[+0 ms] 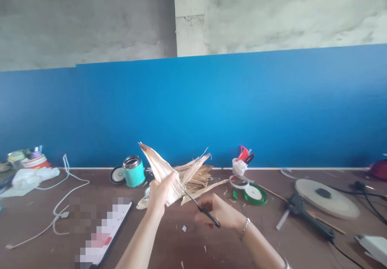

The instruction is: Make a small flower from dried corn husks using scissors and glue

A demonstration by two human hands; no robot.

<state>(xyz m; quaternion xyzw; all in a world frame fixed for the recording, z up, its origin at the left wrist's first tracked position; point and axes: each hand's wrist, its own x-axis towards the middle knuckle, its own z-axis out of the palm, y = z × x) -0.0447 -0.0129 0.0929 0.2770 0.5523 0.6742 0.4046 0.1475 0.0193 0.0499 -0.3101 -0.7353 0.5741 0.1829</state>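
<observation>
Corn husk [160, 166]: in my left hand [160, 194], at the clock's centre.
Bladed tool [210, 217]: in my right hand [222, 210], tip at the husk.
Husk pile [196, 176]: behind these, toward 1 o'clock.
Food jar [133, 176]: my 10 o'clock, lid [118, 175] at its 9.
Cup [240, 167]: 2 o'clock, before the partition [211, 107].
Ribbon spool [253, 192]: 3 o'clock.
Glue gun [313, 219]: farther out at 3, before a disc [335, 202].
Cable [64, 215]: 9 o'clock.
</observation>
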